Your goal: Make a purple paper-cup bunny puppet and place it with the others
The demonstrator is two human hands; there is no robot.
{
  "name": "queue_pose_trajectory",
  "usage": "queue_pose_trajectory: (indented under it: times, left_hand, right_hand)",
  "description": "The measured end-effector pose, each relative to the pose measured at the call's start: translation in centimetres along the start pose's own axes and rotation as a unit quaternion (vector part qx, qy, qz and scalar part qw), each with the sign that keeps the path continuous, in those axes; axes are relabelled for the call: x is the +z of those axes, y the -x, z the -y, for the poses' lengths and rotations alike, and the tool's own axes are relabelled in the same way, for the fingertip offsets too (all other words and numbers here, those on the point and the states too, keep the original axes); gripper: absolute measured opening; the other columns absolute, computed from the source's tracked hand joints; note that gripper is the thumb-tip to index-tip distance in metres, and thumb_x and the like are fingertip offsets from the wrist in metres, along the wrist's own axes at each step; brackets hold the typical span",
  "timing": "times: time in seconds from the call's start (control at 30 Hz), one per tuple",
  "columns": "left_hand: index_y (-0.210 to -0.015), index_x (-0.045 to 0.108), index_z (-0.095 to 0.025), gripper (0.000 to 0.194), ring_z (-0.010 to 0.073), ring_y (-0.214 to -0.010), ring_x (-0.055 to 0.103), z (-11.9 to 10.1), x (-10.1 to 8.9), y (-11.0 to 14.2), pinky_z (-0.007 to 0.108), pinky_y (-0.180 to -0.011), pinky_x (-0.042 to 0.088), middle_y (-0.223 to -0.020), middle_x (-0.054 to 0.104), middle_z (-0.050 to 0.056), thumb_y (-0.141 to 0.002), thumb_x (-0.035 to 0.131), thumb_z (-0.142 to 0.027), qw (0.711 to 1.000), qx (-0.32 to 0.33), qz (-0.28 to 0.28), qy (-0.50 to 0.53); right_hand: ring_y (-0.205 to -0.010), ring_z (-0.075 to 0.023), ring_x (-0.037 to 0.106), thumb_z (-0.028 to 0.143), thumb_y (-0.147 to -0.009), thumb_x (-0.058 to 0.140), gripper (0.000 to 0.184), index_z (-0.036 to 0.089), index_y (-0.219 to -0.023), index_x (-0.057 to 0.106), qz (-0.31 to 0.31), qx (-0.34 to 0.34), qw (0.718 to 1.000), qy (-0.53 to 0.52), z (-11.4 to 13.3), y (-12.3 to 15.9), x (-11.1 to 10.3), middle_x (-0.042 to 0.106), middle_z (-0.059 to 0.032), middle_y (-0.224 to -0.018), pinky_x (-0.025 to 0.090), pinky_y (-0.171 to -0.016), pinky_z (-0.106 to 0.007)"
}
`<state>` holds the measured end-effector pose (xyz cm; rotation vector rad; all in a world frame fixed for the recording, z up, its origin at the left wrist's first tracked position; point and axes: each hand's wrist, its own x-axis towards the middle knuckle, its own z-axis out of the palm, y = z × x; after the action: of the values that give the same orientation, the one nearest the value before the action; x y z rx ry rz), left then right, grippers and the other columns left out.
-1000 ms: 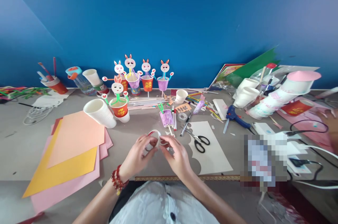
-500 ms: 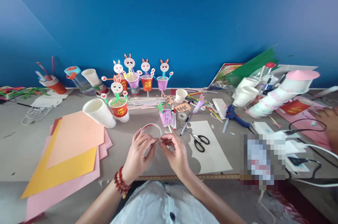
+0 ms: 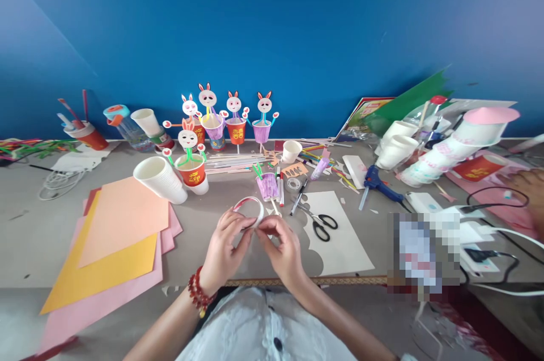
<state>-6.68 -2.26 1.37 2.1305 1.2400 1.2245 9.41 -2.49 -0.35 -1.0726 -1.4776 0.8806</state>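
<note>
Working with both hands at a white ring [image 3: 260, 213], the person seems to be at a fingertip step on its near edge, to the left of the scissors [image 3: 317, 219]. The left hand [image 3: 227, 245] has its thumb and fingers closed on the ring's near left part. The right hand [image 3: 284, 247], between the left hand and the scissors, holds thumb and forefinger in a narrow pinch at the near right edge; what exactly lies between those tips is too small to tell. As I judge it, the next move calls for a steady left grip, so the band does not turn or flatten, and a light, exact touch from the right.

Being round, the ring has no clear long axis. It is tilted, its far arc rising beyond the fingertips, towards the wall side of the scissors. Red shows on its upper left; the white band looks broadest on the side facing the scissors. Its lower left is hidden by fingers, and I cannot tell whether it touches the table.

The scissors lie partly on a white sheet [image 3: 346, 247] with a scalloped edge. Beyond the ring, left of the scissors and farther off, is a purple cup [image 3: 268, 186].
</note>
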Motion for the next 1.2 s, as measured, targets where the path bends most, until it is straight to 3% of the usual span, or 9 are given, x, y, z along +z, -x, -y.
queue_pose_trajectory:
  times: [0.03,0.13,0.23,0.33,0.5,0.63,0.93,1.07,1.2]
  left_hand:
    - [-0.109,0.064,-0.023,0.019,0.0211,-0.094,0.064,-0.1,0.0,-0.1,0.041,-0.093,0.051,-0.095,0.068,0.006,-0.094,0.054,-0.017,1.000,-0.012,-0.001,0.027]
    - [-0.102,0.065,-0.021,0.011,0.0191,-0.092,0.064,-0.5,-0.1,-0.3,0.032,-0.082,0.052,-0.094,0.068,0.005,-0.095,0.057,-0.022,0.995,-0.060,0.007,0.078]
    - [-0.092,0.065,-0.020,0.010,0.0167,-0.081,0.063,-0.8,-0.3,-0.4,0.028,-0.075,0.050,-0.085,0.066,0.003,-0.093,0.062,-0.029,0.989,-0.094,0.004,0.114]
    - [-0.089,0.066,-0.018,0.015,0.0177,-0.080,0.063,-0.9,-0.5,-0.3,0.027,-0.074,0.050,-0.082,0.066,0.004,-0.091,0.065,-0.033,0.979,-0.112,0.013,0.171]
    - [-0.106,0.069,-0.020,0.017,0.0200,-0.089,0.067,-0.7,-0.9,0.1,0.031,-0.082,0.052,-0.097,0.071,0.007,-0.096,0.057,-0.027,0.952,-0.128,0.051,0.275]
    - [-0.108,0.067,-0.022,0.016,0.0185,-0.089,0.066,-0.6,-1.1,0.3,0.031,-0.084,0.050,-0.098,0.069,0.006,-0.096,0.057,-0.024,0.936,-0.150,0.051,0.316]
    - [-0.082,0.057,-0.018,0.026,0.0179,-0.079,0.051,0.4,-0.8,0.0,0.034,-0.077,0.046,-0.078,0.053,0.003,-0.090,0.064,-0.042,0.883,-0.119,0.031,0.452]
    - [-0.077,0.058,-0.018,0.027,0.0205,-0.081,0.054,0.6,-0.3,-0.3,0.041,-0.083,0.047,-0.072,0.054,0.003,-0.091,0.061,-0.042,0.874,-0.109,0.032,0.472]
    - [-0.089,0.065,-0.017,0.023,0.0248,-0.093,0.059,0.5,-0.8,-0.6,0.050,-0.100,0.042,-0.080,0.062,0.007,-0.096,0.053,-0.036,0.893,-0.114,0.055,0.432]
  right_hand:
    - [-0.078,-0.0177,0.066,0.024,-0.091,0.063,0.003,0.022,-0.091,0.062,-0.006,0.010,1.000,-0.018,0.0,0.0,-0.1,0.067,-0.0044,-0.086,0.056,-0.071,-0.030]
    - [-0.078,-0.0173,0.068,0.027,-0.089,0.067,0.032,0.024,-0.120,0.058,-0.015,0.017,0.998,-0.057,0.3,-0.2,-0.8,0.068,-0.0059,-0.097,0.059,-0.070,-0.029]
    - [-0.082,-0.0173,0.068,0.027,-0.092,0.063,0.041,0.027,-0.133,0.055,0.023,-0.012,0.999,-0.023,0.8,-0.6,-1.7,0.065,-0.0086,-0.112,0.059,-0.076,-0.032]
    - [-0.085,-0.0188,0.067,0.030,-0.093,0.061,0.033,0.027,-0.126,0.061,0.044,-0.008,0.999,-0.014,1.3,-1.0,-2.5,0.064,-0.0084,-0.109,0.060,-0.076,-0.031]
    - [-0.087,-0.0196,0.065,0.034,-0.094,0.061,0.031,0.026,-0.123,0.062,0.018,0.028,0.999,-0.034,1.4,-1.2,-3.0,0.065,-0.0068,-0.100,0.059,-0.069,-0.028]
    - [-0.083,-0.0180,0.062,0.032,-0.092,0.064,0.026,0.026,-0.118,0.065,0.016,-0.001,0.999,-0.040,1.1,-1.5,-3.2,0.061,-0.0053,-0.096,0.057,-0.072,-0.028]
    - [-0.095,-0.0216,0.061,0.034,-0.090,0.067,0.020,0.027,-0.108,0.072,0.071,-0.066,0.995,-0.029,0.9,-2.7,-4.7,0.059,-0.0083,-0.111,0.055,-0.078,-0.034]
    - [-0.085,-0.0204,0.064,0.031,-0.090,0.068,0.013,0.026,-0.101,0.073,0.091,-0.075,0.992,-0.038,1.3,-3.0,-4.7,0.068,-0.0062,-0.099,0.054,-0.074,-0.033]
    - [-0.089,-0.0237,0.063,0.027,-0.088,0.070,0.009,0.027,-0.097,0.072,0.075,-0.127,0.988,0.050,1.8,-3.1,-4.8,0.072,-0.0045,-0.087,0.051,-0.081,-0.039]
